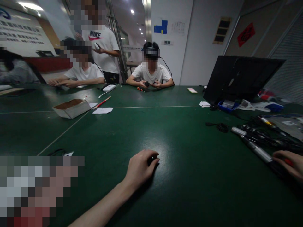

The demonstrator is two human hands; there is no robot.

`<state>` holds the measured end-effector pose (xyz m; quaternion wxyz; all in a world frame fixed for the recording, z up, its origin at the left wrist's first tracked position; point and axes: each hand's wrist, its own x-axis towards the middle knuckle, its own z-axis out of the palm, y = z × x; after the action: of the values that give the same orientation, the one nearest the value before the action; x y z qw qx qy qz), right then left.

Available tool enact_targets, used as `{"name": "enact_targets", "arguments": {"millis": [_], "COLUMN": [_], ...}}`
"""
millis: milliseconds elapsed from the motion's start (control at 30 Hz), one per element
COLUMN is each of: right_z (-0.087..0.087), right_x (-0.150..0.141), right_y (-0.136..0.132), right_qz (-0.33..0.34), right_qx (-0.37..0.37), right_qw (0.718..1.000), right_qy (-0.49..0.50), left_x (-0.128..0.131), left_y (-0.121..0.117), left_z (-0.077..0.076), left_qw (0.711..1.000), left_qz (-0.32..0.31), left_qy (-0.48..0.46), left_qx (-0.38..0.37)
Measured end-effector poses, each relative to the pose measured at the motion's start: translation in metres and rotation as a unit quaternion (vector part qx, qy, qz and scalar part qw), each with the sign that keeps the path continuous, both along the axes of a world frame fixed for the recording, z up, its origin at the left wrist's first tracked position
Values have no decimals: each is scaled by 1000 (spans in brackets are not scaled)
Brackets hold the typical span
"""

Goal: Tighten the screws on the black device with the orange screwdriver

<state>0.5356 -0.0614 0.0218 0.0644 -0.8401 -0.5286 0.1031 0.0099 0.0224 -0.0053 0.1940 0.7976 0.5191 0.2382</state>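
Note:
My left hand (143,165) rests on the green table (180,189) near the middle. Its fingers are loosely curled, with a gap between thumb and forefinger and nothing in it. Cut off by the right edge, my right hand (290,162) has its fingers bent around a small red thing (288,162), whose kind I cannot make out. Just beside those fingertips lies a long silver and black rod-shaped tool (258,150); whether the hand touches it is unclear.
A black monitor (241,78) stands at right, with a blue tray (227,105) and tangled black cables (262,134) near it. An open box (72,108) and a paper (103,110) lie at left. Several people sit or stand beyond; a seated person (151,72) wears a headset.

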Motion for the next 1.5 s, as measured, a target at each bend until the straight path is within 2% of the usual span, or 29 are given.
{"name": "enact_targets", "arguments": {"millis": [133,333,700,900,1100,1233,1433,1500], "right_z": [-2,-16,-27,-34,-44,-42,-27,-27], "right_x": [1,11,30,39,50,42,11,6], "right_y": [-1,-2,6,6,5,3,-1,-1], "right_qz": [13,50,11,22,4,-4,-45,-57], "right_qx": [-2,28,-4,42,28,40,41,67], "right_qw": [1000,998,1000,998,999,999,998,996], "right_qy": [0,-33,-27,-42,-27,-18,5,7], "left_x": [0,-1,1,1,0,1,1,0], "left_y": [0,-1,0,-1,-1,-1,-1,-1], "left_z": [0,0,1,2,2,2,1,1], "left_qw": [1000,1000,1000,1000,1000,1000,1000,1000], "left_qz": [-1,1,1,2,-2,-2,0,-1], "left_qy": [3,-3,10,6,6,1,0,2], "left_qx": [2,-1,5,10,3,1,9,11]}}
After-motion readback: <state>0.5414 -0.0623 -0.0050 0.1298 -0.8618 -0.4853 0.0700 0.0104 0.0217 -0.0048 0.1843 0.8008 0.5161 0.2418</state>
